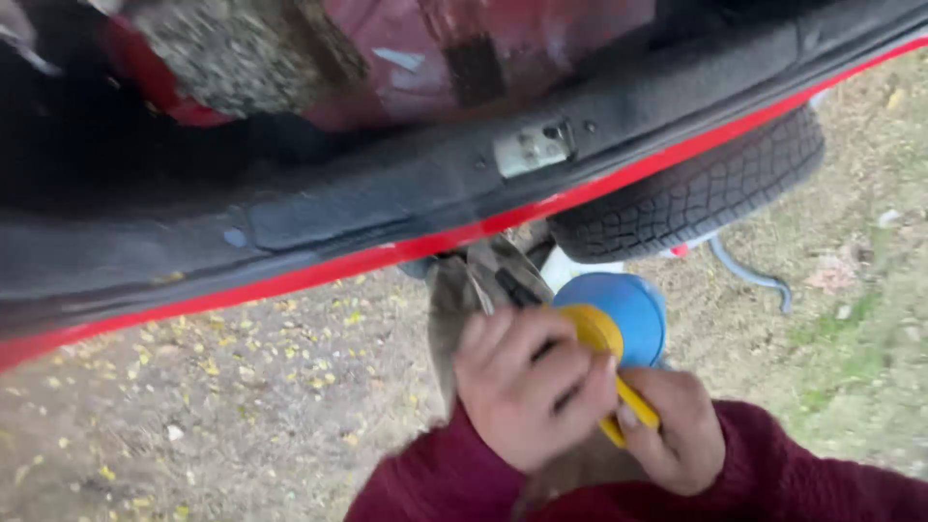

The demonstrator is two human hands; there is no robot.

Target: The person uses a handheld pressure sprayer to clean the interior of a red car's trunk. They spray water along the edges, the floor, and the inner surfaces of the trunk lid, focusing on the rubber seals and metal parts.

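We hold tool (619,387) betw. L hand (527,387) & R hand (677,430), below sill (483,164); tyre (696,193) behind, upper right, on ground (242,416).

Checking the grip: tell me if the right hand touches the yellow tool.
Touching. The head view shows the right hand with fingers wrapped around the yellow tool.
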